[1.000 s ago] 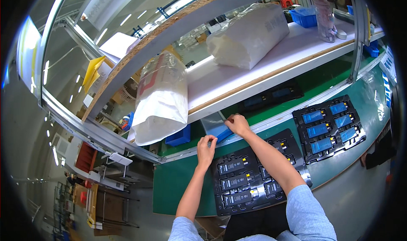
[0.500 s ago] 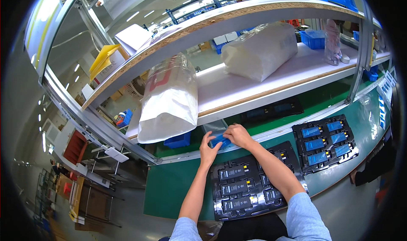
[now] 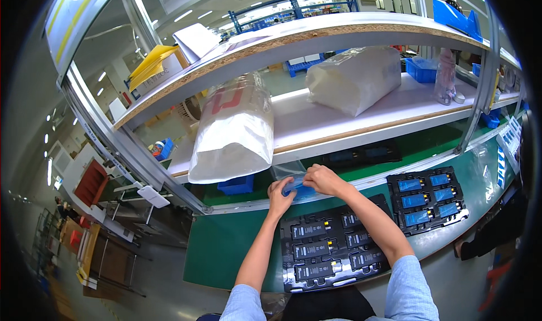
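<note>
My left hand [image 3: 280, 197] grips a blue film-like piece [image 3: 302, 192], its fingers curled round the left end. The fingertips of my right hand [image 3: 326, 180] are pinched together at the piece's other end; whether something lies under the film is hidden. Just beyond the hands is a clear plastic sheet or bag [image 3: 287, 170]. Below my right forearm, a black moulded tray [image 3: 289, 247] holds several flat black batteries [image 3: 312, 249] with small yellow tabs. Further right, a second black tray [image 3: 400, 214] carries several batteries faced in blue [image 3: 415, 200].
A white shelf [image 3: 361, 130] runs above the green bench [image 3: 226, 247], bearing large plastic-wrapped packs [image 3: 231, 146]. Under it are a blue bin [image 3: 236, 184] and another dark tray [image 3: 375, 150]. A clear bottle [image 3: 445, 75] stands at right. Another person's dark-clothed leg [image 3: 485, 236] shows beside the bench.
My right hand has moved slightly away from the left, and more of the blue piece shows between them. The whole view has shifted a little with my head.
</note>
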A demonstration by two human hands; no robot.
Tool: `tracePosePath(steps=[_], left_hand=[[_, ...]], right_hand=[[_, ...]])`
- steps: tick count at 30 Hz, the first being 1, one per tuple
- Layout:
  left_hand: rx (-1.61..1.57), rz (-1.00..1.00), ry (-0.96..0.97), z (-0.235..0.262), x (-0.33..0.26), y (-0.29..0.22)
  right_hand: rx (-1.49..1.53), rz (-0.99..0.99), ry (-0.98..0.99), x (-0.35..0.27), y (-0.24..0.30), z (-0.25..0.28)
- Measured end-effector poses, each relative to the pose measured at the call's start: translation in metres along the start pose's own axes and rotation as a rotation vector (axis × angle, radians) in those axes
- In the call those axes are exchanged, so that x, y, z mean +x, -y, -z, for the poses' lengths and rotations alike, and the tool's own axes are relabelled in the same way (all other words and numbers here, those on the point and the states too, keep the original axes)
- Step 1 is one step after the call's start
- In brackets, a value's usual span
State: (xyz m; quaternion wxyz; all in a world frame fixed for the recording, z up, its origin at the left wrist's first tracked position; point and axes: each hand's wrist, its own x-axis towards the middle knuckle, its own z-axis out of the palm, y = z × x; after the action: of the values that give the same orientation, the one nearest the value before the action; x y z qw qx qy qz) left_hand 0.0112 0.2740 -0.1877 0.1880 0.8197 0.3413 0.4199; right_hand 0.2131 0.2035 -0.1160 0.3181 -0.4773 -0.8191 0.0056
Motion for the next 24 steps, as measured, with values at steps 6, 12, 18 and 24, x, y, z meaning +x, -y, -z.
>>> tracePosePath(steps=[6,12,18,24], left_hand=[[0.051,0.016,0.02,-0.006,-0.01,-0.001],[-0.09,0.003,0.143,0.002,-0.011,0.009],[-0.271,-0.003,0.364,0.028,-0.003,0.008],[-0.309,-0.033,0.285,0.031,-0.011,0.015]], right_hand=[[0.045,-0.021,0.013,-0.022,0.007,-0.009],[-0.255,0.141,-0.142,-0.03,0.013,-0.024],[-0.331,0.189,-0.166,-0.025,0.024,-0.023],[-0.134,0.149,-0.241,-0.035,0.043,0.046]])
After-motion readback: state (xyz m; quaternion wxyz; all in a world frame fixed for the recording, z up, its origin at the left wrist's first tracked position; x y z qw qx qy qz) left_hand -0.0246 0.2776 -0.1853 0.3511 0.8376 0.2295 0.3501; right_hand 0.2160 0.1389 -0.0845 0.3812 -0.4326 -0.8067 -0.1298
